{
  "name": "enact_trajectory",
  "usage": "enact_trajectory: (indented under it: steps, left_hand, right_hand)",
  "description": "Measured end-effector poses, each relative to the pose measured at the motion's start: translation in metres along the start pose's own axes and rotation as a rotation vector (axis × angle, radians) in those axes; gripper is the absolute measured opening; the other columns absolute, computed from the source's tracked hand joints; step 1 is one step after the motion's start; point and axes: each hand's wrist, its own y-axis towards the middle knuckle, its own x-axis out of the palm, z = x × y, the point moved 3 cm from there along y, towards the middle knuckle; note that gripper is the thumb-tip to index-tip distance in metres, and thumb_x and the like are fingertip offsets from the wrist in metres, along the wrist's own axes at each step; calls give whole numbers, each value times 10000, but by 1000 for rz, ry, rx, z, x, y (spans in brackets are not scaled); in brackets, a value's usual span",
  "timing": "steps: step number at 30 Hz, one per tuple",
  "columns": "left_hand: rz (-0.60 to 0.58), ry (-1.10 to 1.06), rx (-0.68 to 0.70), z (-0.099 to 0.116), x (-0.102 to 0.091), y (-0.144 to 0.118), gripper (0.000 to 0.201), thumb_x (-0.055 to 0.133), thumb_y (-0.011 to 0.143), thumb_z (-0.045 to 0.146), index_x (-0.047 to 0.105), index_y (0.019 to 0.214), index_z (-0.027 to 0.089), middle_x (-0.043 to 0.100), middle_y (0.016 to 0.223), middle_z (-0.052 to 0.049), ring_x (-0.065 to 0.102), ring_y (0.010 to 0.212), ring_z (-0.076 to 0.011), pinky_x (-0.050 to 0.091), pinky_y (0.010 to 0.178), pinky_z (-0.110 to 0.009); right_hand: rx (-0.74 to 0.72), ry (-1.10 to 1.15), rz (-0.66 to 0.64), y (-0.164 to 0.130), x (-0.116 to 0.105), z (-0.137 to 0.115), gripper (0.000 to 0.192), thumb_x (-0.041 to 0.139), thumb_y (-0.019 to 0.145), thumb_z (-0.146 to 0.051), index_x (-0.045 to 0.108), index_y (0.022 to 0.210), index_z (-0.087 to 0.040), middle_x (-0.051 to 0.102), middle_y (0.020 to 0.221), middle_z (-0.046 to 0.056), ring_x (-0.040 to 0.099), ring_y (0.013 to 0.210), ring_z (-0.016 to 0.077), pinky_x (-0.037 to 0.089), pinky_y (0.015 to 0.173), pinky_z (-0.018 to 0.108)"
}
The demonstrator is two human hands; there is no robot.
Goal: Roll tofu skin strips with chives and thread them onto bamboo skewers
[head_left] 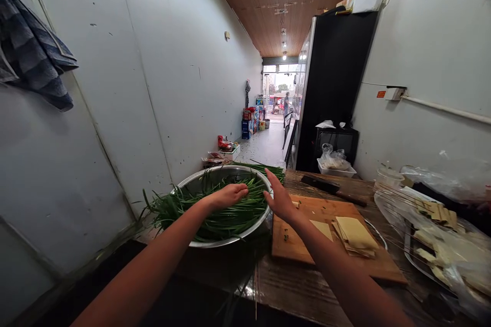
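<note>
My left hand [229, 195] rests palm-down, loosely curled, pressing the garlic chives [215, 212] into the steel bowl [230, 239]; my right hand [279, 196] hovers open, empty, beside its rim.

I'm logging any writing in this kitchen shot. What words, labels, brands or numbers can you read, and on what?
No text can be read.
Orange label on the right wall beside the white box: too small to read.
Stacked packages down the corridor: print too blurred.
Nothing written shows near the hands.

Shiny metal bowl [199, 180], matt wooden cutting board [295, 245], rough wooden table [303, 291]
</note>
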Motion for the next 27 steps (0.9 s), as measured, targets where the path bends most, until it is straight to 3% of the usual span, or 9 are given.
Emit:
enact_trajectory:
  steps: [2, 3, 6, 9, 15, 18, 23, 25, 27]
  left_hand:
    - [-27, 31, -5, 2, 0, -1, 347, 301, 847, 457, 469, 740, 173, 440, 694, 10, 402, 663, -129, 359, 639, -232]
    - [-38, 41, -10, 2, 0, -2, 345, 302, 846, 451, 477, 748, 171, 448, 698, 8, 405, 668, -130, 358, 643, -232]
    - [-78, 51, -27, 2, -1, -4, 357, 301, 845, 446, 510, 777, 164, 463, 705, 6, 412, 667, -128, 354, 640, -227]
    - [-113, 55, -27, 0, 1, -5, 336, 332, 834, 433, 535, 807, 166, 480, 712, 11, 419, 674, -125, 347, 634, -217]
    - [-124, 16, -28, -1, 5, -2, 307, 376, 802, 426, 517, 727, 164, 462, 667, 17, 394, 642, -119, 331, 597, -212]
    - [-151, -85, -79, 1, 7, -4, 346, 372, 799, 470, 482, 677, 165, 438, 619, 23, 377, 581, -107, 325, 553, -211]
    - [-177, -260, -194, -1, 4, -9, 406, 379, 797, 536, 498, 701, 160, 511, 613, 11, 407, 489, -94, 330, 481, -210]
    - [-138, -167, -191, -5, 0, -8, 383, 370, 824, 479, 547, 738, 150, 567, 644, -12, 461, 512, -106, 356, 506, -215]
    - [7, 64, -203, -11, -10, -7, 348, 362, 845, 384, 598, 766, 141, 620, 703, -50, 533, 598, -136, 387, 575, -231]
  right_hand:
    - [-173, -337, -80, -1, 0, -9, 629, 505, 769, -117, 336, 1367, -217, 310, 1446, 76, 244, 1330, 223, 255, 1072, 415]
    - [-202, -470, -122, -1, 1, -12, 592, 507, 781, -115, 371, 1349, -212, 333, 1435, 79, 258, 1322, 228, 253, 1068, 409]
    - [-183, -754, -246, 3, 3, -16, 375, 458, 848, -133, 512, 1215, -186, 525, 1260, 111, 462, 1152, 221, 357, 953, 359]
    - [-221, -928, -324, 4, 6, -19, 225, 429, 887, -170, 602, 1028, -192, 636, 997, 82, 537, 991, 207, 375, 866, 334]
    - [-414, -988, -363, 1, 17, -32, 168, 472, 890, -238, 600, 984, -186, 650, 895, 44, 523, 921, 179, 323, 862, 315]
    - [-436, -1044, -424, 2, 21, -33, 189, 438, 901, -200, 618, 848, -175, 644, 792, 43, 518, 869, 176, 312, 836, 318]
    - [-420, -1063, -424, 5, 19, -28, 181, 454, 891, -201, 615, 815, -169, 642, 792, 44, 517, 860, 181, 311, 803, 314]
    - [-416, -1070, -427, 5, 18, -26, 191, 446, 892, -196, 618, 814, -165, 644, 795, 48, 521, 860, 183, 308, 806, 317]
    - [-396, -1085, -437, 4, 13, -23, 183, 454, 880, -179, 624, 817, -157, 649, 806, 57, 526, 869, 188, 309, 800, 317]
